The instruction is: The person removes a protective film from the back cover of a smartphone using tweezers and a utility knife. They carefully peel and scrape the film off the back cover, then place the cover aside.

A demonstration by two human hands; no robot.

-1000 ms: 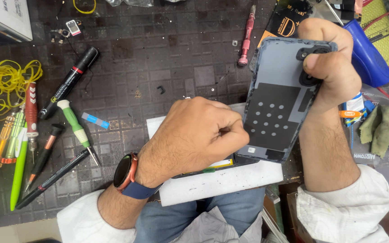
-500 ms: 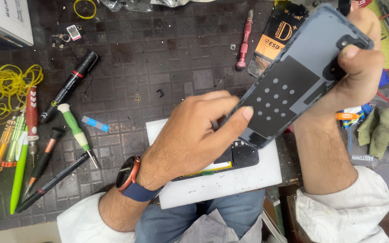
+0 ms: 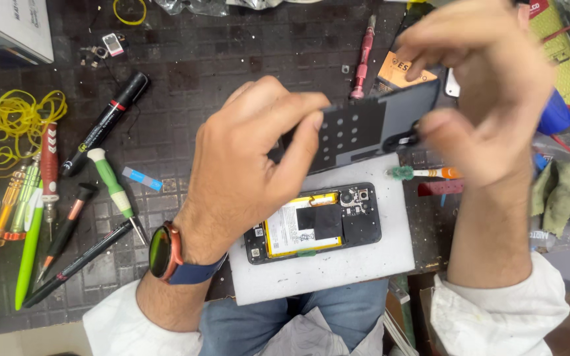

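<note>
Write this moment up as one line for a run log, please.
hands: left hand and right hand both grip grey phone back cover | cover: lifted clear | below: opened black phone on white pad

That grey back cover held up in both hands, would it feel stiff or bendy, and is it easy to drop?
The back cover looks thin and flat, so probably light and slightly flexible. The left hand and right hand pinch only its ends, which suggests little weight. Its smooth grey face may be slippery.

Tool-strewn dark workbench [image 3: 232,59], white pad [image 3: 338,270]
</note>
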